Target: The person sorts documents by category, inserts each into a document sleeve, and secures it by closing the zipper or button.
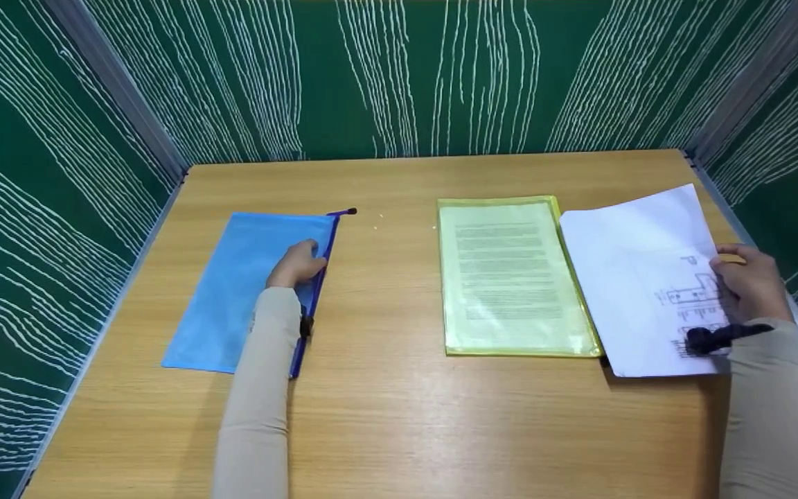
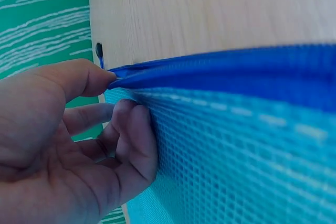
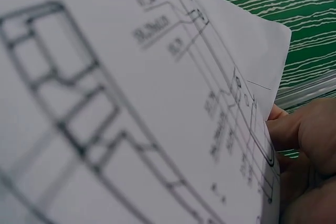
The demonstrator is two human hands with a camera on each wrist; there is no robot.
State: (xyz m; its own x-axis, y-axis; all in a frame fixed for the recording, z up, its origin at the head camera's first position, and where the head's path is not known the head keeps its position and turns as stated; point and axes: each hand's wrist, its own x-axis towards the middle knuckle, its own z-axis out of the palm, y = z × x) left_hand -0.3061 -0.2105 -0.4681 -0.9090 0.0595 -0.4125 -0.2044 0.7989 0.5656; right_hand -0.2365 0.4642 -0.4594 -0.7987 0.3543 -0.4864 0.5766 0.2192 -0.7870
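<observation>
On the left side of the table lies a blue mesh zip pouch [image 1: 233, 277], its dark blue zip edge [image 2: 210, 72] facing right. My left hand [image 1: 295, 263] pinches that edge near its upper end; in the left wrist view the thumb is at the zip band and the other fingers curl against the mesh. On the far right, my right hand [image 1: 752, 277] grips the right edge of a white paper sheet [image 1: 621, 277] with a printed technical drawing. The right wrist view shows the sheet [image 3: 157, 87] bent and tilted, with the fingers partly behind it.
A yellow-edged see-through pouch [image 1: 503, 339] with a page of printed text lies beside the sheet, which overlaps its right edge. A zip pull [image 1: 352, 211] sticks out at the blue pouch's top corner. Green walls with white lines [image 1: 420, 83] surround the wooden table [image 1: 399, 416].
</observation>
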